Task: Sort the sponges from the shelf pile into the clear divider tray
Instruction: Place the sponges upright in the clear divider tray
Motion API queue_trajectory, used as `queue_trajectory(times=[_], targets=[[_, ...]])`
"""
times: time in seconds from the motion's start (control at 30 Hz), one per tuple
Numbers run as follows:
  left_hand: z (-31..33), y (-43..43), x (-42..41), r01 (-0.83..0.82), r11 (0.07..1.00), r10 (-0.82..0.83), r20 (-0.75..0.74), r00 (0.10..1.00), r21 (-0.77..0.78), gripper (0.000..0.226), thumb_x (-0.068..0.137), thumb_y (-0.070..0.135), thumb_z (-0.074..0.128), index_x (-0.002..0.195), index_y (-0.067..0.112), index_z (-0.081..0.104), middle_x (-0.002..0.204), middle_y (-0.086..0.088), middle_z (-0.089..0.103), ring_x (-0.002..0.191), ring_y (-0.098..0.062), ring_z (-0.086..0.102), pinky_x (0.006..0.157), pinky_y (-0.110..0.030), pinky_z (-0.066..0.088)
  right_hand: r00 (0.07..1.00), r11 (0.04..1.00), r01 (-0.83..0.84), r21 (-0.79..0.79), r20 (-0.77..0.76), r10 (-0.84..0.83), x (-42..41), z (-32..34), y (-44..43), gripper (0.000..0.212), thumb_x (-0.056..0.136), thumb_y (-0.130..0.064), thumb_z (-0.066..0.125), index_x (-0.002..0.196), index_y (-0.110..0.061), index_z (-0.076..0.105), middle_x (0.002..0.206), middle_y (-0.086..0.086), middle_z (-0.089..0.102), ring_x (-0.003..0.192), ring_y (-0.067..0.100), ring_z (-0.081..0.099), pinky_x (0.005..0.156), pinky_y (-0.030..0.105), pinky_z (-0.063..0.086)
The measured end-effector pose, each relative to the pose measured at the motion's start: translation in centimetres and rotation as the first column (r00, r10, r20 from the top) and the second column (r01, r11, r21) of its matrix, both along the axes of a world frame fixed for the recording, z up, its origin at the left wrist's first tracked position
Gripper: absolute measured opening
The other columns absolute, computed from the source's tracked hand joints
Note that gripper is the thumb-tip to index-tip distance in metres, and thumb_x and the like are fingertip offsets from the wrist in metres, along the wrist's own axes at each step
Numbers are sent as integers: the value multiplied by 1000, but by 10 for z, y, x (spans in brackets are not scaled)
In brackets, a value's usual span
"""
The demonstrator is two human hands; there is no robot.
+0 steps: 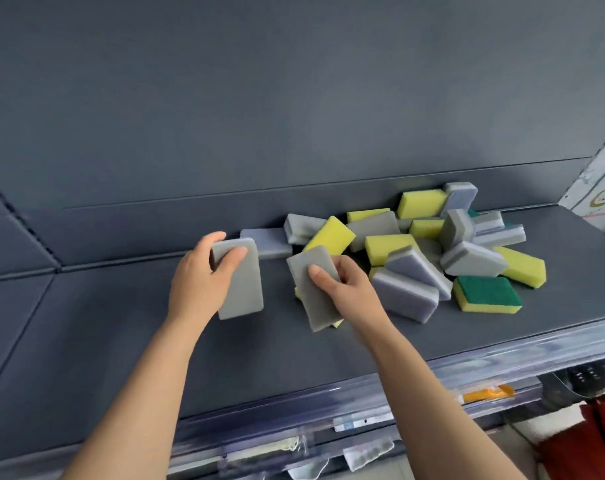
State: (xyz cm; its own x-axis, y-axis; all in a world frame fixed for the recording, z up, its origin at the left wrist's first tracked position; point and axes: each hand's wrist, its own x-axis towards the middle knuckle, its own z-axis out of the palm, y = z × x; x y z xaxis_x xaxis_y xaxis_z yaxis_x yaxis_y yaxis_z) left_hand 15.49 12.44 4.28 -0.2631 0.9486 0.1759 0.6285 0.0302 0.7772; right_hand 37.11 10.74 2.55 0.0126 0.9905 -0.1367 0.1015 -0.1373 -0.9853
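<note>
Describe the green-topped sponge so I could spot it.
Look at the dark shelf, then the sponge pile on its right half. The green-topped sponge lies flat at the pile's near right edge. It alone shows a broad green face; its neighbours show grey, lilac or yellow.

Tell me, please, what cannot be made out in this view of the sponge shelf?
1. Divider tray: not in the head view.
2. Yellow sliver: hidden behind the gray sponge in the right hand; whether it is the same sponge or another is unclear.
3. Labels on the shelf edge: blurred, unreadable.
4. White panel: cut off by the right edge.
</note>
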Motion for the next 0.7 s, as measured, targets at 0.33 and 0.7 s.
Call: queue_trajectory(times=[0.33, 0.7], targets=[[2, -79, -79, -138, 990, 136, 189, 972, -7, 13, 88, 42, 58, 98, 35, 54, 83, 3, 57, 78, -16, 55, 62, -31, 42, 947, 942, -295, 161, -83, 311, -111, 10, -14, 40, 93, -26, 59, 125, -46, 49, 114, -6, 61, 99, 8, 56, 82, 23, 44], [-1, -183, -216, -315, 949, 294, 366, 883, -1, 31, 61, 52, 69, 87, 35, 64, 86, 4, 67, 79, -13, 61, 68, -33, 48, 872, 866, -465, 183, -74, 484, -270, 9, -73, 34, 85, -21, 70, 112, -38, 58, 98, -5, 67, 81, 7, 56, 75, 22, 42]])
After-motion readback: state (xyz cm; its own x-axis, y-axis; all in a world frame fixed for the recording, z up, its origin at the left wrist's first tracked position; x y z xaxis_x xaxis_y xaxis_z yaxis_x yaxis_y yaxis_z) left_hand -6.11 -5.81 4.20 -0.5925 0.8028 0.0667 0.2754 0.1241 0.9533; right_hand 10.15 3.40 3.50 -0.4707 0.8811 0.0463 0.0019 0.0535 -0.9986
